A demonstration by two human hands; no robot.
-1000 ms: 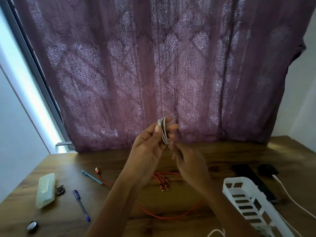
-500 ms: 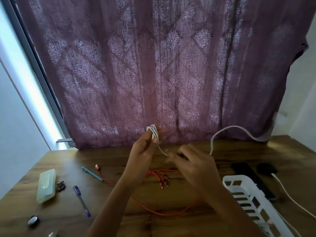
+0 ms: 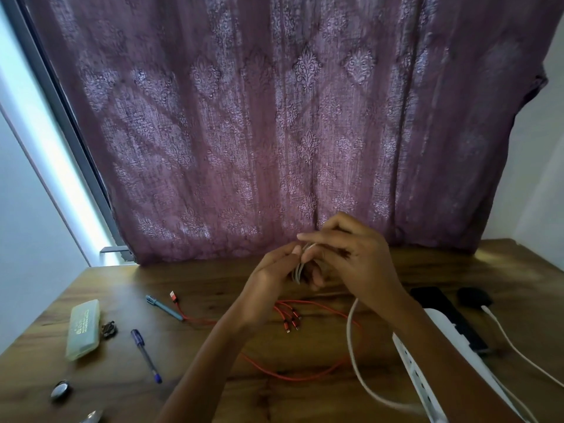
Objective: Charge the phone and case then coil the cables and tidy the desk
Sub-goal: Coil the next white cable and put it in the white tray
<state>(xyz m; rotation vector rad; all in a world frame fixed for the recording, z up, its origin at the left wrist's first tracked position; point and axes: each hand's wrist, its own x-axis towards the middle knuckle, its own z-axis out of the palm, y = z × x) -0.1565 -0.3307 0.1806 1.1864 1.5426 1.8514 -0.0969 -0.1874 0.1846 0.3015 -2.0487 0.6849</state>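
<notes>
Left hand (image 3: 271,274) grips white cable coil (image 3: 297,271), right hand (image 3: 360,257) pinches it, both above orange cable (image 3: 305,375); green case (image 3: 84,329) leftward, print illegible.

dim, backlit curtain (image 3: 274,132); wide-angle edge distortion

1. A purple patterned curtain (image 3: 274,132) is hanging across the back, with daylight glowing through its weave.
2. A bright window strip (image 3: 52,166) is shining at the left, beside a grey frame (image 3: 70,117).
3. A pale wall (image 3: 543,163) is standing at the right.
4. A wooden desk (image 3: 213,279) is spreading below.
</notes>
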